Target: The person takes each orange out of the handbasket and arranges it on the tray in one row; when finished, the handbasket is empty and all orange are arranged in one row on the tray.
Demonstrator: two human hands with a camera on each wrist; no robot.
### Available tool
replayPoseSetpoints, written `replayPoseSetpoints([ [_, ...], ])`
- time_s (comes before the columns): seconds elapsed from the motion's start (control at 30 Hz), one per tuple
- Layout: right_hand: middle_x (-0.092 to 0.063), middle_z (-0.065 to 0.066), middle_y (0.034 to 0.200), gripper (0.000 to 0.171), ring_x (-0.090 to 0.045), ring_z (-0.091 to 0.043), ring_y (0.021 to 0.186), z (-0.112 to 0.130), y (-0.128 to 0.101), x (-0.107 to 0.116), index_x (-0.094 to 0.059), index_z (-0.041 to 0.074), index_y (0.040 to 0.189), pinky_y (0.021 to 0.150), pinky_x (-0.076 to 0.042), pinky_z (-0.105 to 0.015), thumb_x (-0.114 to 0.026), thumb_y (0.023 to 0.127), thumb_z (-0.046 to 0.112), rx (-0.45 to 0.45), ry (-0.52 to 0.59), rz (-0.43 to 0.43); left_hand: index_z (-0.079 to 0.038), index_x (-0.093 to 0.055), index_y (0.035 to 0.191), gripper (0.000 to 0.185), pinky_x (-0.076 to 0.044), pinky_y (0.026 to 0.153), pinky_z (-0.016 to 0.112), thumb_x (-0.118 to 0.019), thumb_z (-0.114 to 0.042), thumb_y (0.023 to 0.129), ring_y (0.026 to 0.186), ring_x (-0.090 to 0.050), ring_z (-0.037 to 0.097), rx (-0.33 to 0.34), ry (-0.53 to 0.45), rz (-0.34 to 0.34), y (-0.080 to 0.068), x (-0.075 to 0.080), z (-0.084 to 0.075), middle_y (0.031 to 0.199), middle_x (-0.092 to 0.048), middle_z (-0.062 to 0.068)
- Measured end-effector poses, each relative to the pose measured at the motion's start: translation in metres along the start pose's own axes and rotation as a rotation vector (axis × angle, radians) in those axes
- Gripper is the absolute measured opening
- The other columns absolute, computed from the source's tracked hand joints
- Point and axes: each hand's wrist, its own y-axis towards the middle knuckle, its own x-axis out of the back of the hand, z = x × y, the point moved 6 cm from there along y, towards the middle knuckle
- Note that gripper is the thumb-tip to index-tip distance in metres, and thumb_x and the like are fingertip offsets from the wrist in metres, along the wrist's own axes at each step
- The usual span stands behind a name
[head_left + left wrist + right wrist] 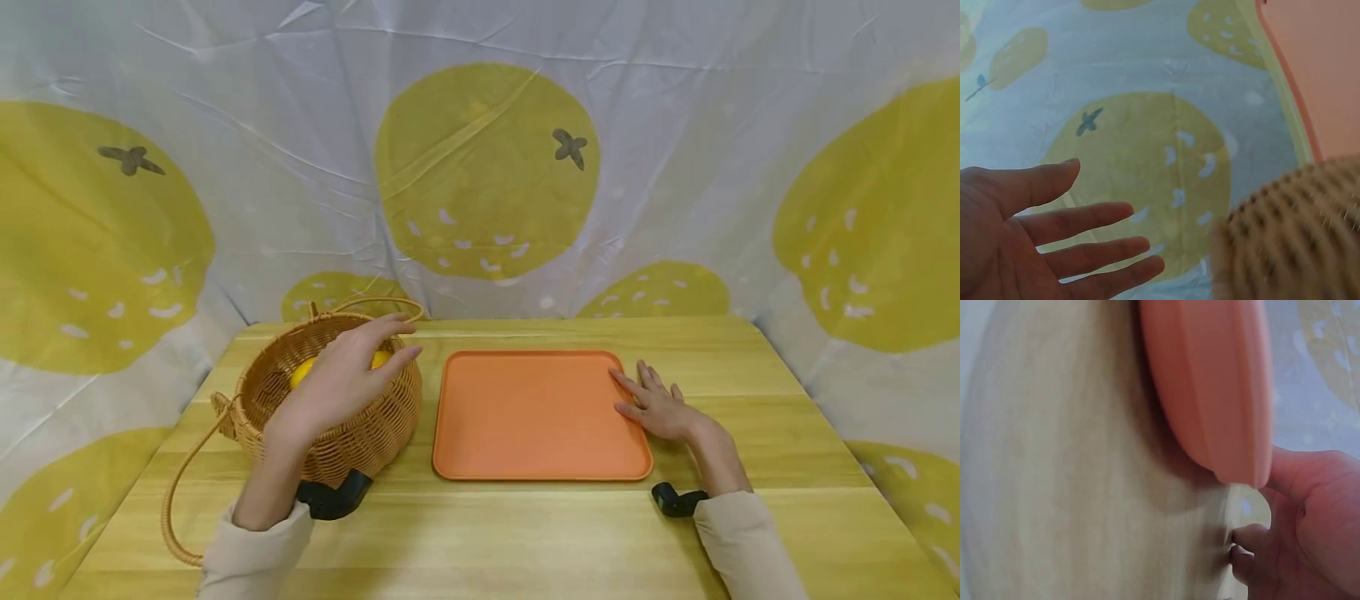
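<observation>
A round wicker basket (378,437) stands at the left of the table, with yellow rounded things (303,372) inside, partly hidden by my hand. My left hand (341,379) is over the basket with its fingers extended and nothing in them. In the left wrist view, that hand (1041,231) shows straight, spread fingers beside the basket's woven side (1297,237). An orange rectangular tray (536,417) lies flat at the middle. My right hand (663,412) rests at the tray's right edge, thumb and a finger over the rim. In the right wrist view, its thumb touches the tray rim (1260,394).
The wooden table (480,533) ends at a hanging cloth (300,208) printed with yellow fruit. The basket's long handle (168,500) hangs down its left side onto the table. A black wrist device (333,497) is on the left wrist, another (675,502) on the right.
</observation>
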Motion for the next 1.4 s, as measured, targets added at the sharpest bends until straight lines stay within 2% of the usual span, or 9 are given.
replayPoseSetpoints([
  [0.2,0.014,-0.039,0.165,0.071,0.014,-0.059,0.152,-0.001,0.000,-0.002,-0.019,0.002,0.164,0.113,0.016,-0.078,-0.049,0.110,0.036,-0.004,0.012,-0.002,-0.014,-0.067,0.135,0.035,-0.048,0.105,0.059,-0.057,-0.034,0.108,0.131,-0.060,0.035,-0.058,-0.050,0.038,-0.015,0.036,0.008,0.142,-0.064,0.012],
  [0.3,0.014,-0.039,0.165,0.070,0.014,-0.059,0.153,0.000,0.001,-0.002,-0.019,0.002,0.165,0.113,0.016,-0.078,-0.048,0.110,0.035,-0.007,0.011,-0.001,-0.015,-0.069,0.132,0.031,-0.051,0.103,0.047,-0.058,-0.029,0.107,0.126,-0.063,0.031,-0.076,-0.120,0.088,-0.012,0.050,0.022,0.135,-0.069,0.009],
  [0.43,0.014,-0.039,0.165,0.070,0.015,-0.059,0.152,0.001,0.002,-0.001,-0.019,0.002,0.165,0.114,0.016,-0.078,-0.048,0.111,0.036,-0.007,0.005,0.000,-0.014,-0.067,0.137,0.034,-0.053,0.096,0.024,-0.059,-0.027,0.107,0.126,-0.064,0.029,-0.063,-0.166,0.226,0.001,0.060,0.050,0.136,-0.069,0.009],
  [0.53,0.014,-0.039,0.165,0.070,0.015,-0.060,0.152,0.002,0.003,-0.001,-0.019,0.003,0.165,0.114,0.016,-0.078,-0.047,0.111,0.037,-0.006,0.004,0.001,-0.015,-0.064,0.141,0.037,-0.053,0.098,0.023,-0.062,-0.027,0.105,0.133,-0.060,0.031,-0.038,-0.197,0.377,0.013,0.061,0.072,0.145,-0.063,0.010],
  [0.67,0.015,-0.039,0.165,0.070,0.016,-0.060,0.152,0.001,0.004,-0.001,-0.018,0.003,0.165,0.113,0.016,-0.078,-0.047,0.111,0.037,-0.010,0.007,0.005,-0.014,-0.065,0.139,0.038,-0.053,0.100,0.025,-0.066,-0.023,0.102,0.131,-0.062,0.020,-0.034,-0.253,0.568,0.029,0.056,0.097,0.149,-0.059,0.015],
  [0.77,0.016,-0.039,0.165,0.070,0.016,-0.060,0.152,0.000,0.003,-0.002,-0.018,0.003,0.165,0.113,0.016,-0.078,-0.047,0.111,0.037,-0.014,0.012,0.009,-0.011,-0.068,0.137,0.037,-0.052,0.101,0.023,-0.069,-0.019,0.100,0.130,-0.062,0.013,-0.039,-0.266,0.660,0.042,0.046,0.109,0.148,-0.060,0.016],
  [1.0,0.015,-0.039,0.165,0.070,0.016,-0.059,0.152,0.000,0.003,-0.001,-0.018,0.003,0.165,0.114,0.016,-0.078,-0.047,0.111,0.036,-0.016,0.012,0.004,-0.016,-0.069,0.137,0.039,-0.050,0.104,0.023,-0.071,-0.019,0.098,0.146,-0.047,0.032,-0.009,-0.223,0.803,0.066,0.023,0.123,0.147,-0.063,0.008],
  [1.17,0.015,-0.039,0.165,0.069,0.016,-0.059,0.152,-0.001,0.004,-0.001,-0.018,0.003,0.165,0.113,0.016,-0.078,-0.047,0.111,0.035,-0.011,0.015,0.001,-0.016,-0.070,0.136,0.039,-0.049,0.105,0.023,-0.071,-0.016,0.098,0.147,-0.043,0.028,0.029,-0.254,0.861,0.072,0.008,0.131,0.151,-0.058,0.008],
  [1.4,0.015,-0.038,0.166,0.070,0.016,-0.058,0.153,-0.002,0.003,-0.001,-0.018,0.004,0.165,0.113,0.016,-0.078,-0.047,0.111,0.036,-0.018,0.017,-0.005,-0.014,-0.072,0.133,0.035,-0.050,0.101,0.024,-0.070,-0.014,0.098,0.148,-0.041,0.032,0.072,-0.243,0.839,0.077,-0.007,0.142,0.152,-0.056,0.012],
])
